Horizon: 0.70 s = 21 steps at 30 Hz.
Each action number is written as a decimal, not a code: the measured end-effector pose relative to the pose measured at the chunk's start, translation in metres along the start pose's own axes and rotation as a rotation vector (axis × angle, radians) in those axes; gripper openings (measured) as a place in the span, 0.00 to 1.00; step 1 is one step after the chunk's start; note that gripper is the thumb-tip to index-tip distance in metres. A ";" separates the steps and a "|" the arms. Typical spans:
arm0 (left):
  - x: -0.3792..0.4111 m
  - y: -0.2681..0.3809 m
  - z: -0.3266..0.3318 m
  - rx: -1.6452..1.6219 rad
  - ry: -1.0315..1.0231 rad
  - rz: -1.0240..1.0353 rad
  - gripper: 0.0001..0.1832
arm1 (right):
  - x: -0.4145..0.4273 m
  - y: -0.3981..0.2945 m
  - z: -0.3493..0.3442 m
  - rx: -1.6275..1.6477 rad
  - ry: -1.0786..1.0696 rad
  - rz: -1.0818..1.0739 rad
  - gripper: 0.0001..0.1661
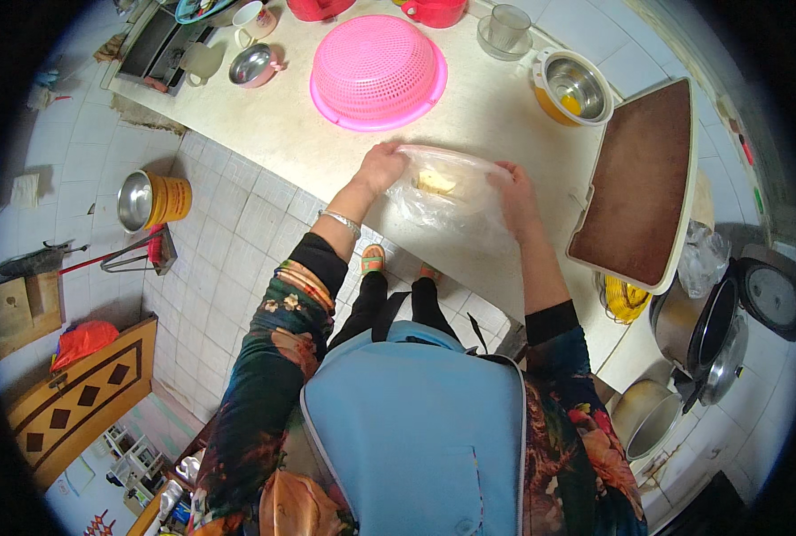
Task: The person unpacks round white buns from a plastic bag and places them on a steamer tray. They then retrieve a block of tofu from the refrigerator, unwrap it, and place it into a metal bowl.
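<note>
A clear plastic bag [431,211] is stretched between my two hands above the front edge of the counter. Its left top corner is pinched in my left hand [379,169]. My right hand [517,201] grips the right end of the rim and looks slightly blurred. Inside the bag lies a pale yellowish piece of food [436,181]; its exact kind is unclear through the film. Beyond the bag, an upside-down pink plastic colander [379,70] rests on the counter [264,127].
At the right stand a bowl [575,87] holding an egg yolk, a brown-surfaced tray [639,187] and several pots [693,321]. A glass cup [507,30], a small metal bowl [254,65] and a mug [255,23] line the back. A sink [163,50] is at far left.
</note>
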<state>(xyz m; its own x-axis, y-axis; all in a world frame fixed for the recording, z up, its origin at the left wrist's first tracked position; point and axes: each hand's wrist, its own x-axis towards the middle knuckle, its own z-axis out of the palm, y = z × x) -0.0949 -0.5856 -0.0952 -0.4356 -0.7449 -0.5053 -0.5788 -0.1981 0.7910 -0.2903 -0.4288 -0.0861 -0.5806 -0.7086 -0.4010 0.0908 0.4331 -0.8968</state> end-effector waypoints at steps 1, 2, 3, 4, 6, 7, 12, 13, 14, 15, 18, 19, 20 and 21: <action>0.001 -0.001 0.001 -0.094 0.015 -0.044 0.21 | -0.002 -0.003 -0.001 -0.120 -0.012 -0.050 0.23; 0.001 -0.001 0.002 -0.143 0.014 -0.072 0.21 | 0.000 -0.005 -0.004 -0.312 -0.076 -0.089 0.23; -0.002 0.001 0.003 -0.189 0.008 -0.101 0.21 | 0.001 -0.008 -0.009 -0.503 -0.136 -0.123 0.24; -0.005 0.004 0.005 -0.235 0.002 -0.131 0.21 | 0.001 -0.010 -0.011 -0.693 -0.197 -0.158 0.24; -0.014 0.008 0.005 -0.314 -0.004 -0.137 0.21 | -0.011 -0.025 -0.007 -0.706 -0.150 -0.118 0.23; -0.018 0.010 0.005 -0.354 -0.004 -0.138 0.21 | -0.015 -0.032 -0.004 -0.713 -0.127 -0.101 0.23; -0.036 0.006 0.005 -0.751 -0.109 -0.276 0.19 | -0.008 -0.003 0.009 -0.158 -0.061 -0.054 0.20; -0.040 0.005 0.006 -0.813 -0.124 -0.278 0.19 | -0.014 -0.014 0.010 0.026 -0.094 0.045 0.20; -0.046 0.004 0.006 -0.887 -0.145 -0.260 0.19 | -0.017 -0.018 0.009 0.110 -0.126 0.059 0.20; -0.056 0.006 0.003 -0.960 -0.166 -0.241 0.19 | -0.020 -0.022 0.008 0.195 -0.157 0.073 0.20; -0.070 0.007 -0.005 -1.091 -0.263 -0.171 0.19 | -0.032 -0.048 0.002 0.384 -0.266 0.192 0.20; -0.074 0.007 -0.008 -1.121 -0.300 -0.144 0.18 | -0.035 -0.055 0.001 0.435 -0.305 0.246 0.21; -0.082 0.006 -0.012 -1.107 -0.307 -0.154 0.18 | -0.035 -0.053 0.000 0.514 -0.379 0.262 0.21; -0.091 0.011 -0.017 -1.089 -0.314 -0.161 0.18 | -0.034 -0.052 0.000 0.597 -0.453 0.274 0.20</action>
<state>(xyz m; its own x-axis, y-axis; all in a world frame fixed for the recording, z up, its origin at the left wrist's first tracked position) -0.0501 -0.5310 -0.0350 -0.6521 -0.4994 -0.5703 0.1947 -0.8374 0.5107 -0.2758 -0.4271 -0.0262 -0.1011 -0.8331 -0.5438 0.6750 0.3441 -0.6526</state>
